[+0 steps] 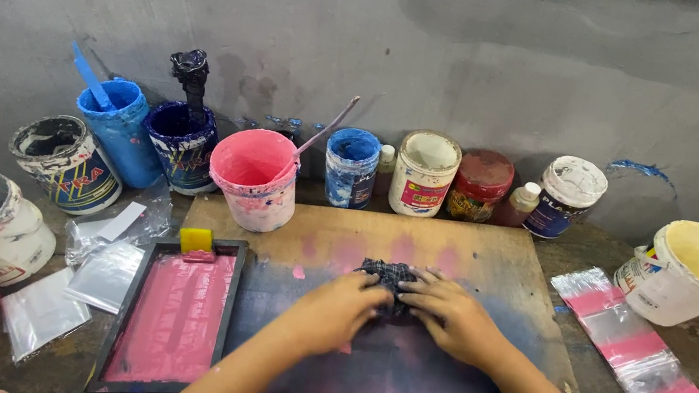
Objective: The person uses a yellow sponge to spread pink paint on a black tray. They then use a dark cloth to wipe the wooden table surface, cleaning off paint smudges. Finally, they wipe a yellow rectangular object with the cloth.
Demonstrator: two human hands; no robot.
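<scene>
Both hands press on a dark, crumpled rag (384,274) in the middle of a wooden board (490,256) stained pink and blue. My left hand (331,311) covers the rag's left side with fingers curled on it. My right hand (452,316) lies on its right side, fingertips on the cloth. Left of my left arm lies a black-framed printing screen (171,318) coated with pink ink, with a small yellow-handled squeegee (195,242) at its top edge.
Paint tubs line the wall: a pink bucket (256,177) with a stick, blue tubs (117,127), a dark blue tub (182,142), small jars (423,173). A pale yellow bucket (698,270) stands right, above a row of pink-striped plastic bags (657,376). Clear bags (104,270) lie left.
</scene>
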